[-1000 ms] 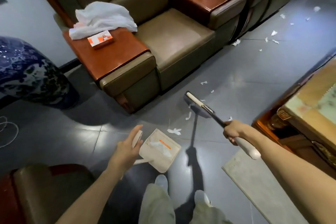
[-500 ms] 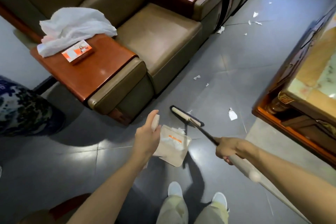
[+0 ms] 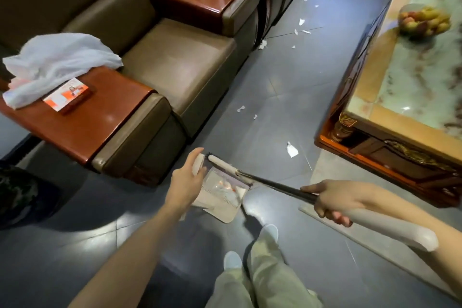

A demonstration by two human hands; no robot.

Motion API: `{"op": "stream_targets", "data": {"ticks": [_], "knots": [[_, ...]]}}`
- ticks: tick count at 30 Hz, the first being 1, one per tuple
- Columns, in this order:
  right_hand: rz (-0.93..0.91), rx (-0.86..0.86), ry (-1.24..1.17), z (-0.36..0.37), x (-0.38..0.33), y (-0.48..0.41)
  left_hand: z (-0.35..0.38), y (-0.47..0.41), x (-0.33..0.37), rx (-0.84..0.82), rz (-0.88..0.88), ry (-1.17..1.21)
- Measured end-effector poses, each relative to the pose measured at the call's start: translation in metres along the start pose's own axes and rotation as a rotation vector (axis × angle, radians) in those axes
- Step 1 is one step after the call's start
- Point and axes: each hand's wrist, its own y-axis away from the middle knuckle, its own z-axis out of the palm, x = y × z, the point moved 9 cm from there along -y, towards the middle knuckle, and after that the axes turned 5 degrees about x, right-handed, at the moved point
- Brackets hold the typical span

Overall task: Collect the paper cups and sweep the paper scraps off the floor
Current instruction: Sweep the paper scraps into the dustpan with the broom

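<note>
Here, the left grip (image 3: pixel 186 180) curls round the dustpan (image 3: pixel 225 212) handle, the right grip (image 3: pixel 330 204) clasps the broom (image 3: pixel 222 163), and paper scraps (image 3: pixel 292 150) lie on the floor (image 3: pixel 275 82) just beyond both.

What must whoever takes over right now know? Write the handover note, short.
Left hand: holds the dustpan by its handle, pan down at the floor.
Right hand: fingers grip the broom shaft; its head sits at the pan's mouth.
Done: some scraps lie in the pan.
Left: one big scrap near the table, more along the sofa and farther on. No cups in view.
</note>
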Motion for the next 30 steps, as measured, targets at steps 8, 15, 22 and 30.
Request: {"op": "stream_targets", "data": {"ticks": [8, 15, 22, 30], "knots": [[0.039, 0.108, -0.213, -0.084, 0.026, -0.02, 0.038, -0.03, 0.067, -0.055, 0.136, -0.063], [0.029, 0.334, -0.198, -0.154, 0.047, -0.067, 0.091, -0.08, 0.131, -0.158, 0.222, -0.167], [0.123, 0.298, -0.357, -0.17, 0.064, -0.133, 0.132, -0.123, 0.168, -0.159, 0.21, -0.21], [0.169, -0.019, -0.727, -0.118, 0.03, -0.132, 0.132, -0.14, 0.18, -0.137, 0.214, -0.231]]}}
